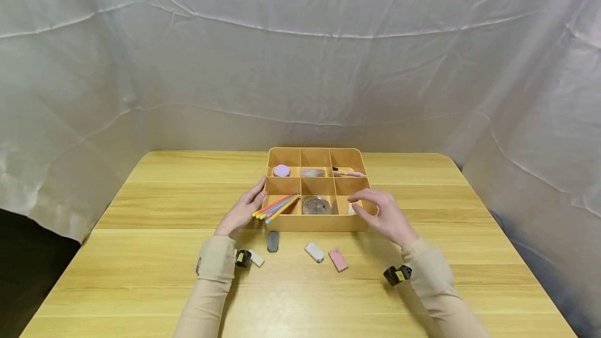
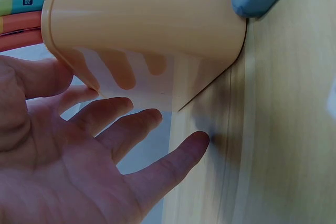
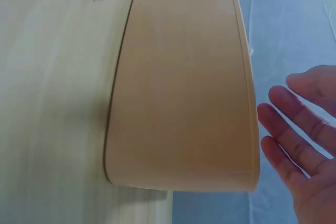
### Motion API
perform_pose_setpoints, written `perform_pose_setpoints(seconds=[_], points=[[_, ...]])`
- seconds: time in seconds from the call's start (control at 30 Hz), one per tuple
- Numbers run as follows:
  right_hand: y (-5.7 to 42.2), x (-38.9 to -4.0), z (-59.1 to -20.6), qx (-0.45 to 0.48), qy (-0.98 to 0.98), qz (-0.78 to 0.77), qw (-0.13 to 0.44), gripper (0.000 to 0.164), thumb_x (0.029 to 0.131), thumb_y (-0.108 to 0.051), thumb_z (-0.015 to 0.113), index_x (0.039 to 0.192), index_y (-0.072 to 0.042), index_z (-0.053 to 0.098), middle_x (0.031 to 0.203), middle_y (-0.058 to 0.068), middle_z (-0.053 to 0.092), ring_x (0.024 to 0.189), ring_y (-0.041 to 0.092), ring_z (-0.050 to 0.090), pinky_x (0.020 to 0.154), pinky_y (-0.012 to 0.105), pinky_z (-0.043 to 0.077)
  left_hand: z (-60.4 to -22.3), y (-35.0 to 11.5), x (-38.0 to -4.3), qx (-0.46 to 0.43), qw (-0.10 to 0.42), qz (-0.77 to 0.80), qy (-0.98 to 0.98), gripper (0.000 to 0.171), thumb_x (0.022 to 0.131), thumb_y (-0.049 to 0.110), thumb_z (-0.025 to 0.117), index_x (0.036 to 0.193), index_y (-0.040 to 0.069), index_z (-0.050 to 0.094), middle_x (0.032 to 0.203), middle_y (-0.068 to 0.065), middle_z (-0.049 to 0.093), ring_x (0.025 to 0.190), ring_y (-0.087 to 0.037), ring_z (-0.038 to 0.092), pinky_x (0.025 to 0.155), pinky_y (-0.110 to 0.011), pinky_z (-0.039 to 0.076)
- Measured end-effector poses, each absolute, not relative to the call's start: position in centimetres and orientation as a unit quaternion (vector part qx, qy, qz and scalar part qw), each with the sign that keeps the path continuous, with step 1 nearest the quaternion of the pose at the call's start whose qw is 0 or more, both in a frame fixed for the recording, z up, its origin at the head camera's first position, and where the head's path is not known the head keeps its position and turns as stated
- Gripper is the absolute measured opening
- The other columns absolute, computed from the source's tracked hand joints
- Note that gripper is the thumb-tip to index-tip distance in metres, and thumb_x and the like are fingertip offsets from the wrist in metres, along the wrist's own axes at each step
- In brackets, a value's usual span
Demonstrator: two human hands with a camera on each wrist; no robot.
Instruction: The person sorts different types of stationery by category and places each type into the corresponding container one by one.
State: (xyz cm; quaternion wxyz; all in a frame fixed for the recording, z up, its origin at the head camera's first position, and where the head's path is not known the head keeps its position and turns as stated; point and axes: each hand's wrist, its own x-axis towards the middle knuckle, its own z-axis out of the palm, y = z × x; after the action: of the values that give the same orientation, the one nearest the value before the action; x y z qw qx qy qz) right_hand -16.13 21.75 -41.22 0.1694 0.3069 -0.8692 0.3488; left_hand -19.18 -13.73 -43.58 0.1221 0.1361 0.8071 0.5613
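A yellow-orange organizer [image 1: 319,224] with several compartments stands on the table. My left hand [image 1: 244,208] is at its left side; in the left wrist view the thumb lies at the rim while loosely extended fingers [image 2: 178,156] reach along the outer wall. Colourful pencils [image 1: 278,207] lean out over the front wall from the front-left compartment. My right hand [image 1: 382,215] hovers over the front-right compartment, thumb and fingers apart and slightly bent, nothing between them. Below the fingertips a small white item [image 1: 351,209] shows partly in that compartment.
In front of the organizer lie a dark grey rounded block [image 1: 273,241], a small white block [image 1: 256,258], a white oval item [image 1: 314,252] and a pink block [image 1: 338,260]. Other compartments hold a lilac round item [image 1: 281,170], a clear round case [image 1: 316,205] and pens [image 1: 349,173].
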Motion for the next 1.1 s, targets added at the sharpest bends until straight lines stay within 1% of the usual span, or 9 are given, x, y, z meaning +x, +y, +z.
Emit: perform_pose_setpoints(seconds=[0.13,0.17,0.27,0.37,0.47,0.6,0.7,0.83,1.1], points=[[21.8,-15.2,-41.4,0.322,-0.858,0.36,0.178,0.024,0.083,0.006,0.075,0.103,-0.006,0.074,0.101,0.006,0.077,0.094,0.023,0.072,0.088,0.03,0.058,-43.5,-13.7,-19.1,0.135,0.124,0.563,0.806,0.056,0.111,0.02,0.033,0.161,0.004,0.011,0.167,-0.023,0.012,0.151,-0.044,0.022,0.125,-0.056,0.02],[21.8,-15.0,-41.5,0.329,-0.852,0.364,0.181,0.025,0.082,0.007,0.075,0.103,-0.006,0.074,0.101,0.006,0.077,0.093,0.022,0.072,0.089,0.027,0.057,-43.5,-13.7,-19.1,0.135,0.124,0.562,0.807,0.056,0.111,0.02,0.033,0.161,0.004,0.011,0.167,-0.024,0.012,0.151,-0.045,0.023,0.125,-0.056,0.02],[21.8,-14.4,-41.6,0.362,-0.828,0.382,0.194,0.03,0.078,0.014,0.074,0.102,-0.004,0.074,0.099,0.01,0.077,0.089,0.022,0.072,0.087,0.019,0.056,-43.5,-13.7,-19.1,0.134,0.125,0.56,0.808,0.056,0.111,0.02,0.033,0.161,0.005,0.011,0.167,-0.024,0.012,0.151,-0.045,0.023,0.125,-0.056,0.021],[21.7,-13.9,-41.9,0.392,-0.809,0.39,0.198,0.034,0.074,0.017,0.073,0.102,-0.002,0.073,0.097,0.013,0.077,0.089,0.023,0.072,0.092,0.012,0.052,-43.5,-13.7,-19.1,0.135,0.124,0.559,0.809,0.056,0.111,0.02,0.033,0.161,0.005,0.012,0.167,-0.024,0.012,0.151,-0.045,0.024,0.125,-0.056,0.021],[21.8,-13.5,-42.2,0.409,-0.809,0.383,0.177,0.037,0.073,0.016,0.075,0.105,-0.003,0.073,0.098,0.015,0.076,0.092,0.022,0.072,0.095,0.016,0.053,-43.5,-13.7,-19.1,0.132,0.126,0.563,0.806,0.057,0.111,0.021,0.033,0.161,0.005,0.012,0.167,-0.023,0.012,0.151,-0.044,0.023,0.125,-0.056,0.02],[21.9,-12.9,-42.7,0.419,-0.826,0.358,0.12,0.035,0.076,0.009,0.078,0.108,-0.006,0.072,0.103,0.012,0.075,0.097,0.022,0.071,0.093,0.029,0.058,-43.4,-13.7,-19.1,0.132,0.127,0.563,0.806,0.057,0.111,0.021,0.033,0.161,0.005,0.011,0.167,-0.022,0.011,0.152,-0.044,0.022,0.125,-0.056,0.019],[21.8,-12.6,-42.9,0.42,-0.839,0.339,0.071,0.031,0.079,0.003,0.079,0.107,-0.007,0.072,0.106,0.01,0.075,0.101,0.021,0.07,0.093,0.037,0.058,-43.5,-13.7,-19.1,0.134,0.127,0.561,0.807,0.056,0.111,0.02,0.032,0.161,0.004,0.011,0.168,-0.022,0.01,0.152,-0.044,0.021,0.125,-0.056,0.019],[21.5,-12.6,-43.2,0.43,-0.843,0.323,0.019,0.026,0.081,-0.003,0.079,0.106,-0.007,0.073,0.11,0.009,0.074,0.104,0.022,0.069,0.095,0.04,0.058,-43.5,-13.7,-19.1,0.135,0.127,0.559,0.808,0.057,0.111,0.021,0.032,0.161,0.004,0.01,0.168,-0.022,0.01,0.152,-0.044,0.021,0.125,-0.056,0.019],[20.9,-12.8,-43.4,0.445,-0.852,0.275,-0.03,0.029,0.082,-0.011,0.081,0.111,-0.007,0.075,0.118,0.01,0.073,0.11,0.025,0.069,0.1,0.044,0.055,-43.4,-13.7,-19.1,0.139,0.119,0.555,0.811,0.056,0.111,0.019,0.032,0.16,0.003,0.011,0.167,-0.023,0.012,0.151,-0.045,0.023,0.125,-0.057,0.021]])
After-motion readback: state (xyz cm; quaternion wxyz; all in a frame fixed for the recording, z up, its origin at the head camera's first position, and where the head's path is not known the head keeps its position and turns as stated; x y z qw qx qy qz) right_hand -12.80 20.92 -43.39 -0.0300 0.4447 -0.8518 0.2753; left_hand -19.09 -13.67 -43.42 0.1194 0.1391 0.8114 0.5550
